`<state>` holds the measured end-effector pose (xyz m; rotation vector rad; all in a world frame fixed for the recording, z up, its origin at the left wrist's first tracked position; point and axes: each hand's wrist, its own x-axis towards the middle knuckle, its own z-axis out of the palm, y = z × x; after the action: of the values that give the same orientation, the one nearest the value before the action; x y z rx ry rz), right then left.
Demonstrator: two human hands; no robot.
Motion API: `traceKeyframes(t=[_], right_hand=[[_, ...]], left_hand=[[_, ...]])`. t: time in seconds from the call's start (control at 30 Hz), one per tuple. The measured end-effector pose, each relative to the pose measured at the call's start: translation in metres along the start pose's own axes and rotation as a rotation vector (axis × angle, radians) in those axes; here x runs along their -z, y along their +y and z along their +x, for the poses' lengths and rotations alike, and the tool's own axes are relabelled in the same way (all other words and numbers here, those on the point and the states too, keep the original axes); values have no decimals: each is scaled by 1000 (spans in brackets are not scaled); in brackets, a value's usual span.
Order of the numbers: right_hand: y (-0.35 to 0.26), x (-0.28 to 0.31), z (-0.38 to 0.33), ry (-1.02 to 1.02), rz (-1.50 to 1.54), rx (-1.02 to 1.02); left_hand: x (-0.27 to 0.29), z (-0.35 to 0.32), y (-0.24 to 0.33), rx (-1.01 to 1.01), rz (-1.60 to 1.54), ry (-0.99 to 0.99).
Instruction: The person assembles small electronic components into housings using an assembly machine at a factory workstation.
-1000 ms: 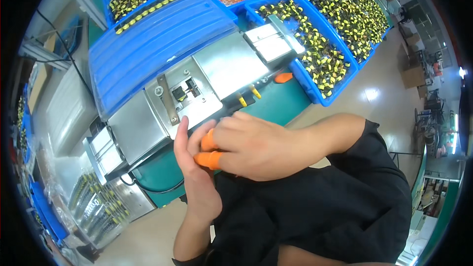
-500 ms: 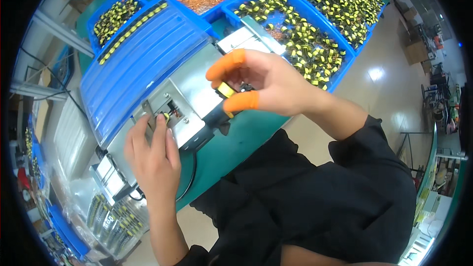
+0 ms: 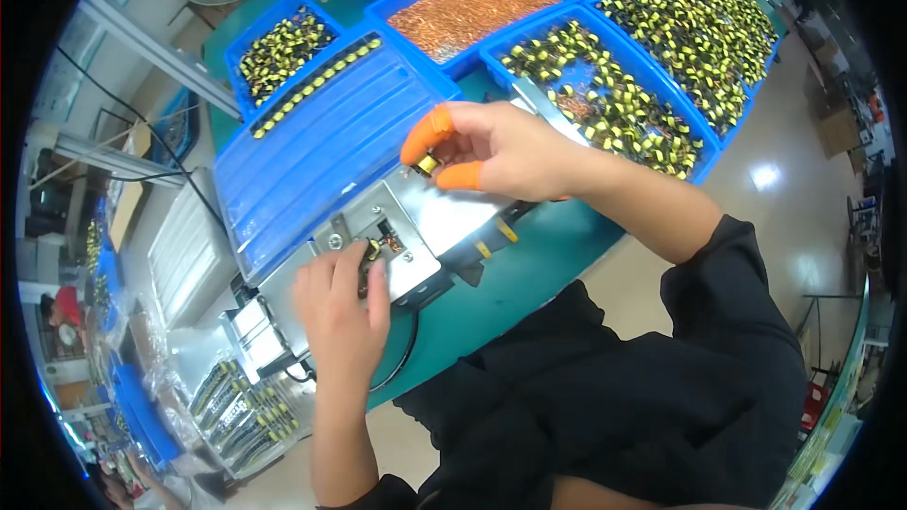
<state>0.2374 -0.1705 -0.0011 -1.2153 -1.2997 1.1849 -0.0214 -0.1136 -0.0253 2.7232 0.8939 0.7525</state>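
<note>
My right hand (image 3: pixel 529 153), with orange covers on thumb and forefinger, is over the bench machine's metal top (image 3: pixel 453 212). Its closed fingers hold a small black coil part with a yellow band (image 3: pixel 427 165). My left hand (image 3: pixel 340 316) rests at the machine's steel plate (image 3: pixel 416 269), fingertips beside the slot. Between its finger and thumb sits another small dark and yellow coil part (image 3: pixel 374 248), partly hidden by the fingers. Copper-coloured wire bits (image 3: pixel 393 244) show in the slot.
Behind the machine lies a ribbed blue plastic tray (image 3: pixel 326 118) with a row of coil parts along its far groove. Blue bins hold coil parts (image 3: pixel 694 24) and copper clippings (image 3: pixel 472 5). Filled clear trays (image 3: pixel 246 416) are at lower left. A black cable (image 3: pixel 408 354) hangs from the machine.
The whole view has shifted, so the bench appears further right and lower. My right hand has moved left across the metal top, closer to the slot, with its coil part. My left hand stays at the slot.
</note>
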Motion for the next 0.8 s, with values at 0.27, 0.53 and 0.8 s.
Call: traceKeyframes(t=[0.27,0.53,0.8], right_hand=[[5,5,-11,20,-158,196],[17,18,-7,73,181,165],[3,8,-8,52,207,83]], left_hand=[[-9,15,5,10,53,8],[40,123,-99,271,26,144],[24,163,-209,344,-77,-239]])
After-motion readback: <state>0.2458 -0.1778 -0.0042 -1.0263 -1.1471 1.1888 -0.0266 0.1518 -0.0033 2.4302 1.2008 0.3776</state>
